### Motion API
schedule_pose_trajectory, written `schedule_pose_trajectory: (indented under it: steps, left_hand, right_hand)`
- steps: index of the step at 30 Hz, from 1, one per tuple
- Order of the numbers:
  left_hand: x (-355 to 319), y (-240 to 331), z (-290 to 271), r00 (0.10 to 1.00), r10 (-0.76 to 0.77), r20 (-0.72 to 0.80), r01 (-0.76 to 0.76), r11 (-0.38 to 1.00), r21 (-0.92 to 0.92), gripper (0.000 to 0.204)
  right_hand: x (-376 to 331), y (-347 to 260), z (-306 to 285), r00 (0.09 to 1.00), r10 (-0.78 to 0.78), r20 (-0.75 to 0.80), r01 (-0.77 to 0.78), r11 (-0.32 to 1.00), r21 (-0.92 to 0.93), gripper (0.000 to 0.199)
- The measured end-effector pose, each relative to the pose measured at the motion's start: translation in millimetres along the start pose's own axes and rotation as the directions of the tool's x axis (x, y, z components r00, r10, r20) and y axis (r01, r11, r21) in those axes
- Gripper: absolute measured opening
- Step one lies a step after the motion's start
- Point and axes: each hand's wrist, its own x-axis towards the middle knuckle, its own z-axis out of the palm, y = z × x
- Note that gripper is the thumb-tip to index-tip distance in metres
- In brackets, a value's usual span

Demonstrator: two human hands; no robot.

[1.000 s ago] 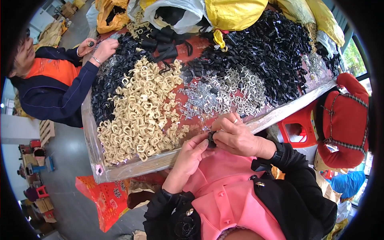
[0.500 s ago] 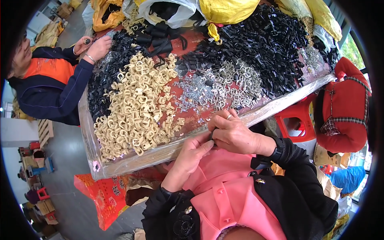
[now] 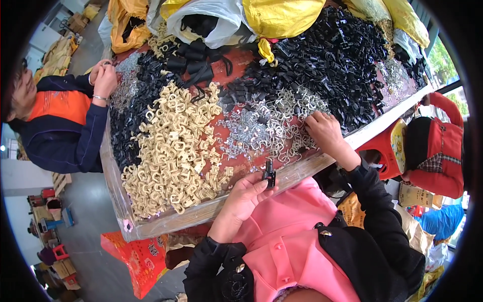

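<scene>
Gripped upright between the thumb and fingertips of the left hand [image 3: 244, 196], a small black clip [image 3: 269, 177] stands with its long axis pointing away from the person, just off the near edge of the counter [image 3: 166, 224]. That counter, wrapped in clear film, carries broad heaps: black plastic parts [image 3: 342, 60] across the far right, cream-coloured plastic loops [image 3: 173, 151] on the near left, and between them a thinner spread of small silver metal pieces [image 3: 251, 131]. Palm down on that silver spread lies the right hand [image 3: 326, 132], fingers curled among the pieces; whether they have pinched one cannot be told. It lies up and to the right of the held clip, well apart from it, so the silver pieces are nearer the right hand than the left. Yellow and white bags [image 3: 282, 15] are banked along the far edge. At the left side of the counter, a co-worker in an orange vest [image 3: 58, 108] holds both hands together over the black parts.
</scene>
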Motion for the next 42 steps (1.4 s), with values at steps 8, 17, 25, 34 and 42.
schedule_pose_trajectory:
  steps: [8, 17, 25, 34, 42]
  left_hand:
    - [4.9, -1.9, -3.9, 0.998, 0.055, -0.011, -0.054, 0.998, 0.016, 0.025]
    - [-5.7, -6.8, 3.2, 0.996, 0.082, -0.042, -0.081, 0.996, 0.025, 0.023]
    - [-5.0, -5.5, -3.4, 0.995, 0.090, -0.047, -0.089, 0.996, 0.018, 0.027]
    - [5.1, 0.7, -1.9, 0.993, 0.114, -0.028, -0.112, 0.992, 0.058, 0.028]
    - [1.6, -0.3, 2.1, 0.988, 0.150, -0.024, -0.148, 0.986, 0.083, 0.029]
  right_hand:
    - [3.7, 8.3, 5.2, 0.996, 0.060, -0.069, -0.030, 0.928, 0.371, 0.010]
    - [-1.9, 2.5, -3.1, 0.984, 0.042, -0.172, 0.006, 0.963, 0.269, 0.012]
    - [1.4, 10.9, 4.0, 0.980, 0.098, -0.176, -0.043, 0.956, 0.291, 0.013]
    - [5.2, 12.6, 0.5, 0.913, 0.320, 0.255, -0.369, 0.377, 0.850, 0.008]
    - [0.3, -3.5, -11.5, 0.963, 0.257, 0.082, -0.249, 0.726, 0.641, 0.010]
